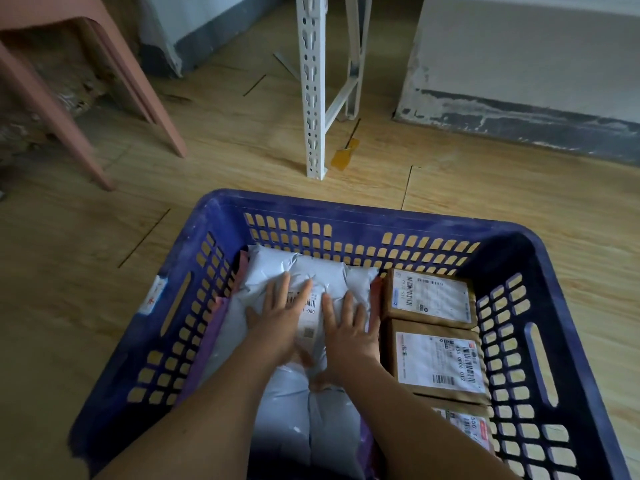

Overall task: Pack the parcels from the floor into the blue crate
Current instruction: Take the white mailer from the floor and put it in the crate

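I see the blue crate (221, 216) on the wooden floor (86, 258); three brown boxes (438, 358) line its right side, and my left hand (282, 322) and right hand (348, 329) press flat, fingers spread, on a white mailer (322, 271).

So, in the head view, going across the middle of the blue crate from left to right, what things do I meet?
blue crate, left wall → left hand → right hand → brown boxes → right wall of the crate.
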Demonstrator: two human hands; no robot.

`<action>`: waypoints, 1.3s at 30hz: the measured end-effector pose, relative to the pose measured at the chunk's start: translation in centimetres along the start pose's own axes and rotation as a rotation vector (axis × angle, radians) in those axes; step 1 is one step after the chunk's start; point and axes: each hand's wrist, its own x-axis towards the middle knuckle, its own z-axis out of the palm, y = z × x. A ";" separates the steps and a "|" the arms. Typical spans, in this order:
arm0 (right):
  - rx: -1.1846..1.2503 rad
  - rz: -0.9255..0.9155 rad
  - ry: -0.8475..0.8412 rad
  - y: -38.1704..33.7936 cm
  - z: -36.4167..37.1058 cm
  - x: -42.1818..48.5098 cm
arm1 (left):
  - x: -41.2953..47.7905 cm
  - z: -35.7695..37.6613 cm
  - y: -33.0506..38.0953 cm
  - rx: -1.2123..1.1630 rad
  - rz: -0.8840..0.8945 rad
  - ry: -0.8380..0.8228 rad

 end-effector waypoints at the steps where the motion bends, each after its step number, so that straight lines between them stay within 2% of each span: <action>1: 0.004 -0.007 0.005 0.0 0.0 -0.2 | -0.5 0.0 -0.5 0.025 0.024 0.009; 4: 0.033 -0.033 -0.027 0.0 -0.6 -0.7 | -1.8 -0.7 -1.6 0.135 0.058 -0.025; 7: 0.048 -0.065 -0.061 0.3 -1.2 -1.4 | -3.0 -2.1 -1.9 0.258 0.032 -0.152; 12: -0.096 -0.134 -0.028 0.6 -1.5 -2.6 | -4.0 -2.5 -1.2 0.423 -0.051 -0.264; 14: -0.141 -0.153 -0.022 0.7 -1.1 -2.4 | -3.7 -2.2 -0.9 0.417 -0.062 -0.265; 28: 0.035 -0.203 -0.096 1.7 -1.6 -1.3 | -2.7 -2.1 -0.5 0.431 -0.071 -0.248; 36: 0.227 -0.171 0.069 4.0 -3.1 -5.0 | -3.9 -2.4 1.0 0.437 -0.143 -0.239; 39: 0.242 -0.126 0.111 5.4 -4.3 -6.5 | -4.5 -2.2 1.8 0.434 -0.163 -0.162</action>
